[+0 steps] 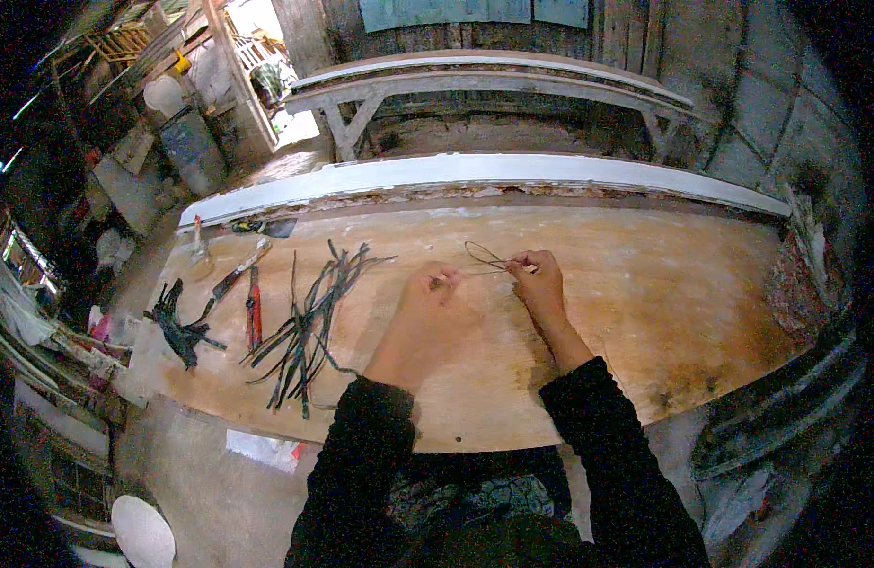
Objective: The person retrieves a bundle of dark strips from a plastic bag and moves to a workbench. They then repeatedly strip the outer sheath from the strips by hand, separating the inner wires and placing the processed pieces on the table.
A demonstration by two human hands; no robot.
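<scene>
Above the middle of the wooden tabletop (pixel 645 284), my right hand (pixel 539 282) pinches a thin dark strip (pixel 482 252) that bends into a small loop. My left hand (pixel 431 288), a little blurred, is closed to the left of it. A thin length of the strip runs between both hands, and its end appears to be in the left fingers. Left of my left forearm lies a loose pile of long dark strips (pixel 309 327). Farther left is a bunch of shorter dark strips (pixel 179 327).
Beside the piles lie a red-handled tool (pixel 254 317), a knife-like tool (pixel 238 270) and a small pale object (pixel 200 251). A white-topped ledge (pixel 475 168) borders the table's far edge. Beyond stands a long bench (pixel 494 83). A patterned bundle (pixel 794 289) sits at the right end.
</scene>
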